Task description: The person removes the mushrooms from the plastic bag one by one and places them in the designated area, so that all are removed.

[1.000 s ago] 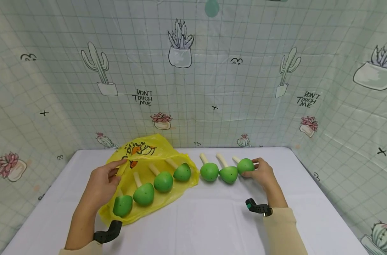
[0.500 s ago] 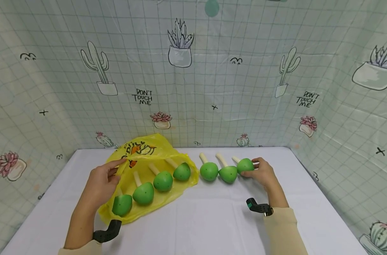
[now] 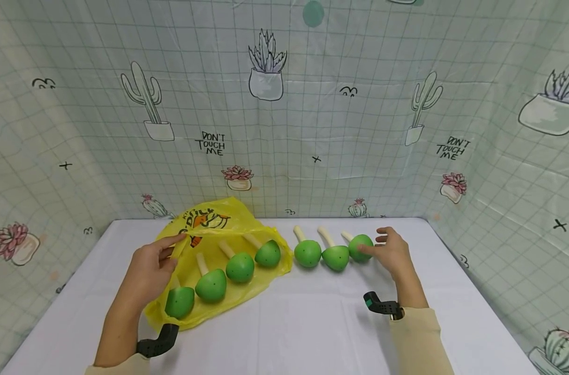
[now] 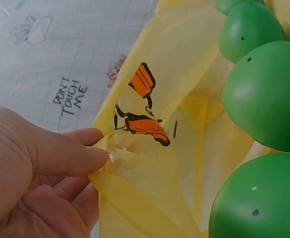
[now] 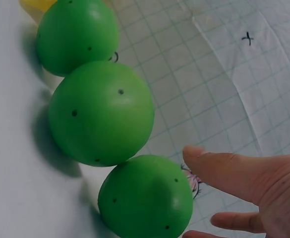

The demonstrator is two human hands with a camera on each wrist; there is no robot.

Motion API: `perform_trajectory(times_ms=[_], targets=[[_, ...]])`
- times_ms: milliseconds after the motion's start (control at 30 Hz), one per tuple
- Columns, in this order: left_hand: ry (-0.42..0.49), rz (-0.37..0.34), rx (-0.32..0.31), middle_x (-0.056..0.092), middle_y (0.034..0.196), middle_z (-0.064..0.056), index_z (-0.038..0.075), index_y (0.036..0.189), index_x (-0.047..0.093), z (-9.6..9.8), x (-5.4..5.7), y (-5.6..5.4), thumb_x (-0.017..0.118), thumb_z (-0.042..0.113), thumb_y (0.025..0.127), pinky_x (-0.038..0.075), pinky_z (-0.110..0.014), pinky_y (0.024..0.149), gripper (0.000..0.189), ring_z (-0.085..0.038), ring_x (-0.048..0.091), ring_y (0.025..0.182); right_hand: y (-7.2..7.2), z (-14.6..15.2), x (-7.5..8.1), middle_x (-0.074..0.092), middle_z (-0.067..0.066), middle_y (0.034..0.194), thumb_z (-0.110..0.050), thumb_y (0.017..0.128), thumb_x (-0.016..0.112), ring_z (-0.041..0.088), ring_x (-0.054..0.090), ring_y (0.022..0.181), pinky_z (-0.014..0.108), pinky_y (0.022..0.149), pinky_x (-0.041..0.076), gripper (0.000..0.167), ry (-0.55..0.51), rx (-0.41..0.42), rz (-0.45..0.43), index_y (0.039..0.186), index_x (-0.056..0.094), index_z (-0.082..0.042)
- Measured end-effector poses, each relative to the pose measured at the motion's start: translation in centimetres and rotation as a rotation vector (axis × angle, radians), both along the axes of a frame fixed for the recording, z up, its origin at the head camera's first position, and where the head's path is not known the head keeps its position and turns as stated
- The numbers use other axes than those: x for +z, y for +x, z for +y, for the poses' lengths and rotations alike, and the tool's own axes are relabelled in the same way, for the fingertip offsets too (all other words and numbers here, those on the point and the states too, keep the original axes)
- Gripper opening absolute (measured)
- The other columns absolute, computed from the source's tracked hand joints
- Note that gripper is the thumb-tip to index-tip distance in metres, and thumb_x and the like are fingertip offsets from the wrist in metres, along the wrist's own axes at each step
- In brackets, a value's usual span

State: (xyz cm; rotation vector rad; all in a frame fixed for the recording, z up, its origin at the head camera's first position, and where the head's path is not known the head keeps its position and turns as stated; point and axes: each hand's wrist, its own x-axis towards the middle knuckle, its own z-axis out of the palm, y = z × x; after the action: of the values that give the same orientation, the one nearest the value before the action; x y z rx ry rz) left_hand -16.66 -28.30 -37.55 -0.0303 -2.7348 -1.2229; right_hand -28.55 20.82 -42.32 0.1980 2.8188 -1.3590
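Note:
My left hand (image 3: 148,273) pinches the edge of a yellow plastic bag (image 4: 145,193) between thumb and fingers, lifting its side. Several green-capped toy mushrooms (image 3: 211,285) with pale stems lie in a slanting row on the bag, caps toward me. To the right, three more lie on the table in a row, caps close together. My right hand (image 3: 393,253) is at the rightmost mushroom (image 5: 145,196), its fingers spread. In the right wrist view the thumb hovers beside that cap and some fingers run out of frame.
A white cloth (image 3: 303,328) covers the table. Behind it and at both sides hangs a gridded curtain (image 3: 322,125) printed with potted cacti. A black band device sits on each wrist, above beige sleeves (image 3: 420,338).
My right hand has loosened from the rightmost mushroom, its fingers spreading and shifting slightly right. The mushroom stays in the row. My left hand keeps its hold on the bag.

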Motion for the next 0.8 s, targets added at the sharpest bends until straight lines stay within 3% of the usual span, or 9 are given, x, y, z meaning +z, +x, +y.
perform_trajectory(times_ms=[500, 800], targets=[[-0.012, 0.025, 0.002, 0.054, 0.146, -0.035, -0.003, 0.153, 0.051, 0.1, 0.0, 0.0, 0.055, -0.015, 0.099, 0.059, -0.052, 0.096, 0.056, -0.048, 0.062, 0.125, 0.6, -3.0, 1.5, 0.051, 0.033, 0.147, -0.023, 0.093, 0.082, 0.047, 0.051, 0.138, 0.057, 0.111, 0.047, 0.076, -0.008, -0.046, 0.155, 0.151, 0.044, 0.008], [0.01, 0.006, -0.001, 0.05, 0.149, -0.035, -0.003, 0.154, 0.05, 0.1, -0.1, 0.0, 0.055, -0.016, 0.098, 0.056, -0.055, 0.099, 0.057, -0.05, 0.058, 0.13, 0.7, -5.2, 1.1, 0.055, 0.033, 0.142, -0.019, 0.092, 0.083, 0.047, 0.056, 0.133, 0.051, 0.112, 0.049, 0.07, -0.028, -0.019, 0.272, 0.145, 0.049, 0.01]])
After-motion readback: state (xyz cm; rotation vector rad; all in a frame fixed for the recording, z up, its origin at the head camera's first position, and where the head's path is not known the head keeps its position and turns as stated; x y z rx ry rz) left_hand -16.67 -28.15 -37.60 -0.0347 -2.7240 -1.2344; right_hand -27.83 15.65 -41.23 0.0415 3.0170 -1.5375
